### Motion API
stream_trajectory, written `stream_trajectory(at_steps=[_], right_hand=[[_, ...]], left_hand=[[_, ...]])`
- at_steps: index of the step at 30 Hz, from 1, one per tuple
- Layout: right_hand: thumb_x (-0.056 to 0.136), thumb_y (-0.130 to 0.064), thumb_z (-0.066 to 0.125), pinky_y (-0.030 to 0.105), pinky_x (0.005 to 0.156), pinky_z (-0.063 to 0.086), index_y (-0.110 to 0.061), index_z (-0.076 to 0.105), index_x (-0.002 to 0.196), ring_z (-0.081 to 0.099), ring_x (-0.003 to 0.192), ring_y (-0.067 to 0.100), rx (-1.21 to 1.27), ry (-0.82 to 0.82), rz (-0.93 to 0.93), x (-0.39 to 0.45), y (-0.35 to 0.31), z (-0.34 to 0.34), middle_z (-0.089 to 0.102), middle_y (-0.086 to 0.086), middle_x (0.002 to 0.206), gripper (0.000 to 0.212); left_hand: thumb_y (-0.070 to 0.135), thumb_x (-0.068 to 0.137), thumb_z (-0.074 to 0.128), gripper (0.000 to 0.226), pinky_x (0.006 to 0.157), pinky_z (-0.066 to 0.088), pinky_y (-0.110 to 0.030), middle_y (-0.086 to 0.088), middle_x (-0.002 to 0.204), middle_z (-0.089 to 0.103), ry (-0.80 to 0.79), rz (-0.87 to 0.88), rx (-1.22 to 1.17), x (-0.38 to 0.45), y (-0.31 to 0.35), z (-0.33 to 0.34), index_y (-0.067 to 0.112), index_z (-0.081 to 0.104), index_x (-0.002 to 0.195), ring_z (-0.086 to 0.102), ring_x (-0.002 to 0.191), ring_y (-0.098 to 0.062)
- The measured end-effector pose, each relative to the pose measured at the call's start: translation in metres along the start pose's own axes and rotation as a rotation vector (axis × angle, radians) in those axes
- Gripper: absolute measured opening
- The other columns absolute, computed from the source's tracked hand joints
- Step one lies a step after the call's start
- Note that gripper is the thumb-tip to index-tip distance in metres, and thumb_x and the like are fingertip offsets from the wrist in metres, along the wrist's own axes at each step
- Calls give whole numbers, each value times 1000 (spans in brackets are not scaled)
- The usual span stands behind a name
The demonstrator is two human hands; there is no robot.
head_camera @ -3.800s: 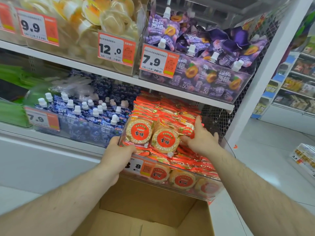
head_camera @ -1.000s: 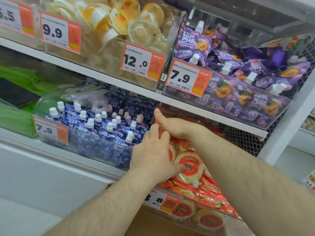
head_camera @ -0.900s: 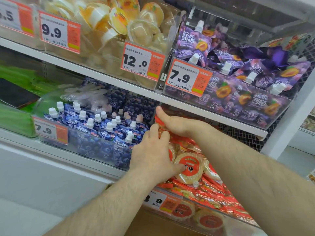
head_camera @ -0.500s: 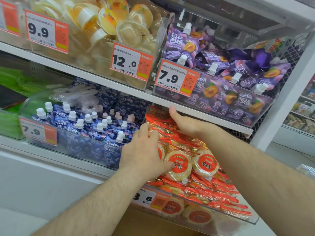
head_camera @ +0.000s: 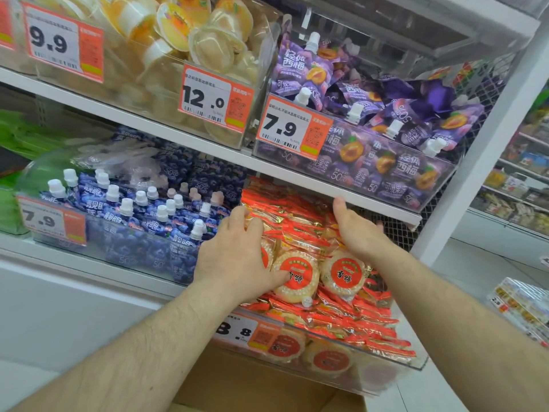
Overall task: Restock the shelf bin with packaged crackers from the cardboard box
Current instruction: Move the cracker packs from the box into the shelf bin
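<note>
Shelf bin [head_camera: 416, 362]: a clear plastic bin at 5 o'clock of the view, on the lower shelf, heaped with packaged crackers [head_camera: 320, 233] in red-and-clear wrappers. Its front wall carries an orange price tag [head_camera: 248, 334] reading 8.8.

The cardboard box [head_camera: 252, 382] sits directly under the bin at 6 o'clock, its top open; its contents cannot be made out from here.

At 9 o'clock of the cracker bin, touching its side, stands a bin of blue spouted pouches [head_camera: 142, 215]. On the shelf above, at 12 o'clock, are a bin of purple spouted pouches [head_camera: 371, 120] and, to its 9 o'clock, a bin of jelly cups [head_camera: 190, 34].

Your left hand [head_camera: 237, 257] lies on the left side of the heap, fingers curled over the packets and thumb pressed against a round cracker pack [head_camera: 297, 275] standing on edge at the front. Your right hand [head_camera: 356, 230] lies on the right side of the heap, fingers fairly straight and pointing toward 11 o'clock, palm pressing on the packets; its fingertips are just under the edge of the upper shelf. A second round pack [head_camera: 344, 272] stands at 3 o'clock of the first, touching it, just below your right hand.
</note>
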State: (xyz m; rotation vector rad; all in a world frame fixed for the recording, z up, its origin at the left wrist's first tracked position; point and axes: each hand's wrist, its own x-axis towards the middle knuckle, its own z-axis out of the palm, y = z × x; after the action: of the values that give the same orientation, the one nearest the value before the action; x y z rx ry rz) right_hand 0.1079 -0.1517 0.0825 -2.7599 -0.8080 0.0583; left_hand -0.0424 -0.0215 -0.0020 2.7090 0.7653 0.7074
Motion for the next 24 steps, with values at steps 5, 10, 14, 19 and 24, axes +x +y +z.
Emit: stream_trajectory(at_steps=[5,10,14,19,24], right_hand=[[86,-77,-2,51,120,13,-23,32,151,29,144,32,221,-34,93,18,-4,17,37,12,154,91],[77,-87,2,49,117,24,-33,30,151,33,142,31,359,-75,96,18,-15,22,35,7,156,95],[97,-64,8,47,120,10,-23,29,152,23,146,31,348,22,-5,2,1,7,32,9,156,71],[99,-53,31,50,115,27,-24,33,149,36,138,27,623,312,184,-22,44,25,38,0,153,58],[106,-36,29,45,109,33,-33,14,155,33,141,25,924,131,233,-19,28,47,26,-1,158,52]], left_hand=[[85,60,56,92,85,52,-39,4,146,19,8,4,9,1,1,1,27,37,128,36,130,-18],[84,60,57,90,84,52,-38,5,143,20,17,2,-1,1,0,1,28,38,127,38,127,-16],[84,59,57,88,83,52,-38,5,141,22,25,8,1,1,-1,2,28,40,125,39,126,-16],[84,60,57,89,83,52,-39,4,141,22,17,1,8,2,-1,1,27,40,127,40,125,-17],[84,60,58,91,84,52,-39,3,142,22,5,-3,17,0,1,0,26,39,127,39,126,-18]])
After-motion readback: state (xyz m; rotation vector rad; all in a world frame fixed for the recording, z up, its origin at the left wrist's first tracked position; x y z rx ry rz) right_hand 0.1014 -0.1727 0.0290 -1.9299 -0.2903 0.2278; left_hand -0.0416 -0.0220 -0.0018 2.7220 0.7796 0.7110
